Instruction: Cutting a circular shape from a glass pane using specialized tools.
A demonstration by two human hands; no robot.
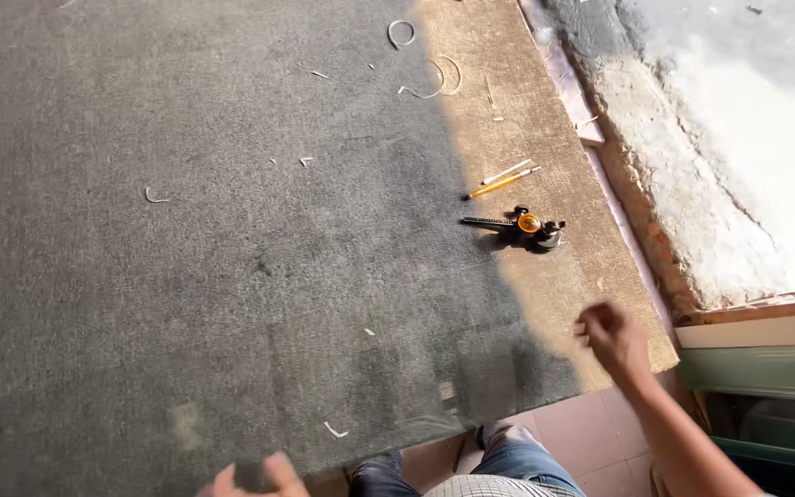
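At the near edge of the view, the person's knees in blue jeans (508,456) stood over reddish floor tiles (581,433), close against the front edge of a large desk (186,276) covered in grey felt. The left hand (255,479) showed only as fingertips at the bottom border, spread a little and holding nothing that could be seen; most of it lay out of frame. The right hand (609,336) hung above the desk's sunlit right front corner, fingers loosely curled inward, empty as far as the view showed.

The nearest tool to either hand was a black cutting tool with an orange wheel (522,224), resting on the desk just where the shade met the sunlight. It lay ahead of the right hand and slightly to its left, well apart from it, and much farther from the left hand. Its long axis ran nearly left to right, the slim bar pointing left and the round black head toward the right.

Just beyond it lay an orange pencil (501,183) and a thin white stick (506,171), both slanted up to the right. Farther back, curled white offcuts (425,78) were scattered over the felt, and a rough pale wall (738,138) ran beside the desk's right side.
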